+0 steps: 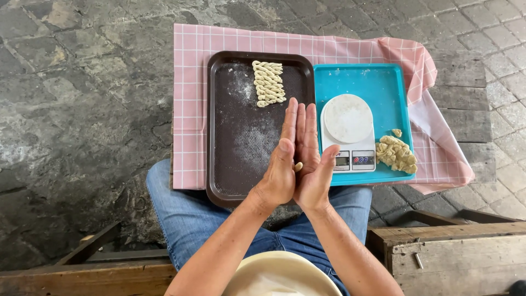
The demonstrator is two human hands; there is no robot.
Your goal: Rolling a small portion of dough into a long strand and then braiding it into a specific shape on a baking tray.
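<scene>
From the head camera, your left hand (280, 170) and right hand (315, 164) press flat, palm to palm, around a small dough piece (298, 166), mostly hidden, above the floured brown tray (241, 142), where twisted dough pieces (268, 83) lie at twelve o'clock, presumably to catch flour.

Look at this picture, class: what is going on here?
A seated person presses a small piece of dough between the left hand and right hand, palms together, above a brown tray. A row of twisted dough pieces lies at the far end of that floured tray. Beside it, a blue tray holds a kitchen scale and a pile of dough lumps. Both trays rest on a pink checked cloth.
</scene>
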